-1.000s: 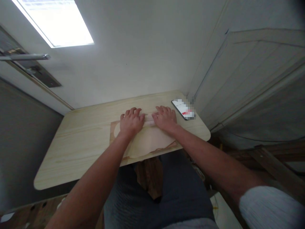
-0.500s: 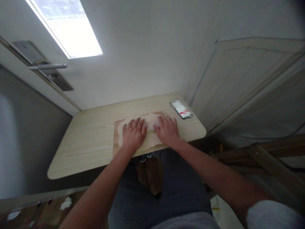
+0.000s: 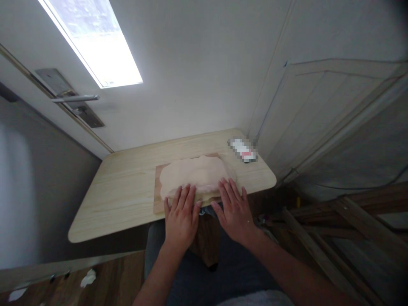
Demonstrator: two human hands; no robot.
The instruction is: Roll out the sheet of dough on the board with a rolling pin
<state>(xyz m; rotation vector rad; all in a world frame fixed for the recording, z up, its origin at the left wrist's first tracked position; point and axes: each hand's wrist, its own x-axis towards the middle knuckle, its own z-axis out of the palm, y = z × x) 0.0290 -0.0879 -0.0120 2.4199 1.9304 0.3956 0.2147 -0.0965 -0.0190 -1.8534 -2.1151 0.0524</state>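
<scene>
A wide, flat sheet of pale dough (image 3: 194,170) with a wavy outline lies on a brown wooden cutting board (image 3: 157,191). Along the sheet's near side runs a slightly raised ridge. My left hand (image 3: 181,219) rests palm down at the near left part of the dough, fingers stretched forward onto it. At the near right, my right hand (image 3: 235,212) lies with its fingers spread and their tips on the dough's edge. Neither hand is wrapped round anything. The fingers cover part of the dough's near edge.
The board sits on a light wood table (image 3: 117,191) with rounded corners, against a white door with a metal handle (image 3: 76,98). A phone-like object (image 3: 242,149), partly pixelated, lies at the table's right. Wooden beams (image 3: 318,238) stand at the lower right.
Both hands have drawn back from the middle of the dough toward my body, down to its near edge. More of the dough's surface shows. The view has shifted slightly.
</scene>
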